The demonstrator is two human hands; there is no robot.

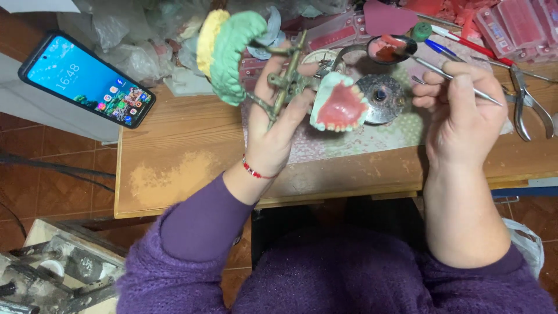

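Head view: your left hand [278, 125] grips the hinged metal articulator [286, 81] above the wooden bench [186, 157], wax denture [340, 104] and green cast [235, 55] swung apart, while your right hand [459, 110] pinches a thin steel tool [459, 81], and a slip could gouge the soft wax.

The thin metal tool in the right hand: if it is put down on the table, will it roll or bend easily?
The thin metal tool looks round and slender, so it would probably roll on the wooden table. It appears stiff, straight along its length, and likely light. Its smooth shine suggests it may slip between the fingers of the right hand.
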